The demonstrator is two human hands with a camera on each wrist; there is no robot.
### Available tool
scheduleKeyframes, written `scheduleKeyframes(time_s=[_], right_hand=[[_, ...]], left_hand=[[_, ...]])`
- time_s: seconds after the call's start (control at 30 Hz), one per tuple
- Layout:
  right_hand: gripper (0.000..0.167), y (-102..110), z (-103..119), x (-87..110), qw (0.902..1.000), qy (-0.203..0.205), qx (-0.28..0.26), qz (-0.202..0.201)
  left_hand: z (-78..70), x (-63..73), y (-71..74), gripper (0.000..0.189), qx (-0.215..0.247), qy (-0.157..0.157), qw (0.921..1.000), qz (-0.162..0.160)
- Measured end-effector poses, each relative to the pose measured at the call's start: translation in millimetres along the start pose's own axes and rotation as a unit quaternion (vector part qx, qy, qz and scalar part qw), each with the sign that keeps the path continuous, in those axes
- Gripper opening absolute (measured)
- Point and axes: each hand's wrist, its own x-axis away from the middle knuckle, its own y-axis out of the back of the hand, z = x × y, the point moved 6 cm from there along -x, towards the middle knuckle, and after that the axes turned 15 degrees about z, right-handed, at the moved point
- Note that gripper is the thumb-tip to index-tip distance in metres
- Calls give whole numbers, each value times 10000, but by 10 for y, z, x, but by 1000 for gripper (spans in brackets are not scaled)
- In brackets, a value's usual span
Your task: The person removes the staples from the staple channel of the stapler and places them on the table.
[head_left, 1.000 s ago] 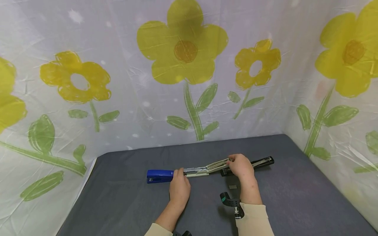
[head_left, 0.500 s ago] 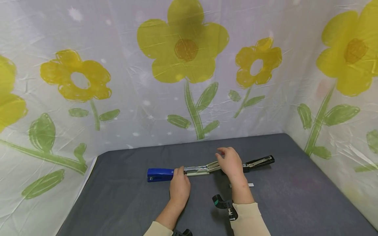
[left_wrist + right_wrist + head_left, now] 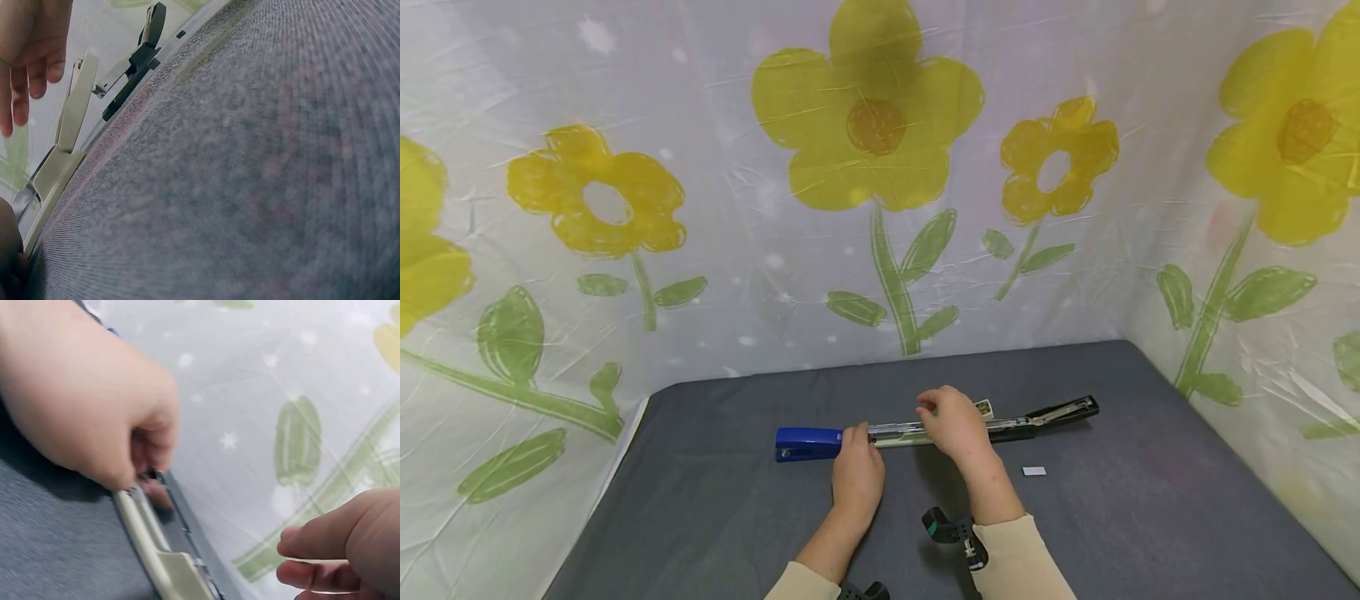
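My left hand (image 3: 857, 475) grips the near end of a cream stapler (image 3: 59, 169), which lies opened out with its metal staple channel (image 3: 891, 431) showing. The stapler's raised top (image 3: 78, 100) tilts away from the base; in the head view only its tip (image 3: 983, 409) shows past my right hand (image 3: 955, 425). That hand hovers over the stapler with thumb and fingers apart, and the right wrist view shows nothing between them. A blue stapler (image 3: 808, 444) lies just left of my left hand. To the right lies a black stapler (image 3: 1063, 412), opened too.
A short pale strip (image 3: 1033, 472), perhaps staples, lies on the grey-covered table (image 3: 715, 500) right of my right forearm. Behind stands a cloth backdrop (image 3: 760, 267) printed with yellow flowers, with side panels at left and right.
My right hand has let go of the cream stapler's raised top and moved left over its channel. One pale strip came into view and another went behind my forearm. My left hand stays put.
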Motion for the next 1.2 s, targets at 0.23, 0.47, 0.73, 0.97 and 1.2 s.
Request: scheduleKeyframes(time_s=[0.23, 0.47, 0.73, 0.97, 1.2], right_hand=[[16, -228, 33, -71, 9986, -4, 241, 464], [11, -315, -1, -104, 9977, -253, 600, 198], [11, -334, -27, -125, 9965, -431, 710, 3], [9, -335, -40, -136, 9987, -422, 270, -128], [9, -344, -4, -140, 9980, -112, -272, -560]], left_hand=[[-3, -14, -9, 28, 1, 74, 9999, 144], [-5, -13, -26, 28, 5, 15, 9999, 116], [-3, -13, -26, 27, -61, -49, 9999, 87], [6, -6, -13, 27, -63, -29, 10000, 57], [10, -2, -18, 27, -55, 28, 9999, 144]])
